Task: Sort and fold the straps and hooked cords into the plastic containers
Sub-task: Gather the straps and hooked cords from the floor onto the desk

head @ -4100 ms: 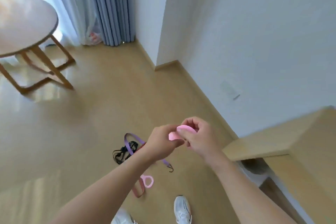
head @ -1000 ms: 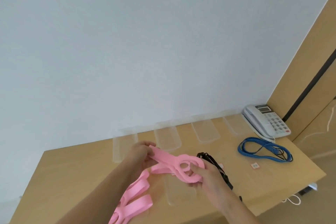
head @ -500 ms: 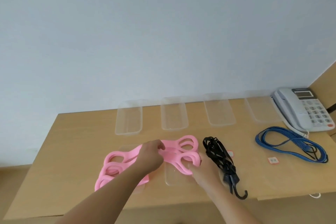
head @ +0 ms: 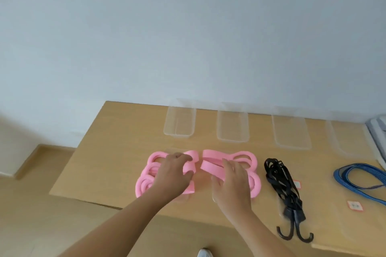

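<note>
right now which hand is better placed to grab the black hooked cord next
Right hand, probably. It rests on the pink strap just beside the black hooked cord, while the left hand sits farther away across the pink bundle.

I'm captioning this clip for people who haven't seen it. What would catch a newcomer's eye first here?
The bright pink straps at the near middle of the wooden table, with the left hand and right hand both on them. Right of them lies a black hooked cord, its hooks toward the near edge. A row of clear plastic containers stands along the wall, and a blue cord lies at far right.
</note>
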A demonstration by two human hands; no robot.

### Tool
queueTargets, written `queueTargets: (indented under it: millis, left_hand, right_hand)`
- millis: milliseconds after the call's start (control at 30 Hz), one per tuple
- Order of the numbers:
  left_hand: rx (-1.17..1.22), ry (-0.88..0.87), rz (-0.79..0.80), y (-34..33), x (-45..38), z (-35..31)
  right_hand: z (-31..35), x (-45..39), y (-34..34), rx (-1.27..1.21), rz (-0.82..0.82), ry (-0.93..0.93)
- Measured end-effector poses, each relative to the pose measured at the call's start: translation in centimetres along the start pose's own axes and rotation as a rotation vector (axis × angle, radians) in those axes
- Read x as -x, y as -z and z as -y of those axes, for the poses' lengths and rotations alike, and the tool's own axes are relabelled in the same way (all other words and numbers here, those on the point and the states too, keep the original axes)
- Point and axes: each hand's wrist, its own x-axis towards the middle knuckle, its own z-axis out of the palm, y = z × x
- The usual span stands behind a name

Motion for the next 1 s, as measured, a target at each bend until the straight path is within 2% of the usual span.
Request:
queueTargets:
  millis: [300,500,567,800,1000]
  left_hand:
    - [0.144,0.367,-0.281,7.2,11.7,15.5]
    - [0.25,0.632,-0.395,9.3,23.9,29.0]
    - [0.302,0.725,-0.411,9.4,28.5,33.7]
    - [0.453,1.055,-0.411,6.4,43.7,48.3]
    - [0.615,1.338,-0.413,-1.4,49.8,56.9]
  right_hand:
    - [11.1,6.8,-10.0,0.104,0.139,0.38]
    - [20.2,15.7,-18.6,0.178,0.307,0.601]
    - [23.1,19.0,-21.7,0.198,0.414,0.624]
    - [29.6,28.3,-34.8,0.35,0.781,0.682]
    - [30.9,32.6,-48.6,0.47,1.062,0.692]
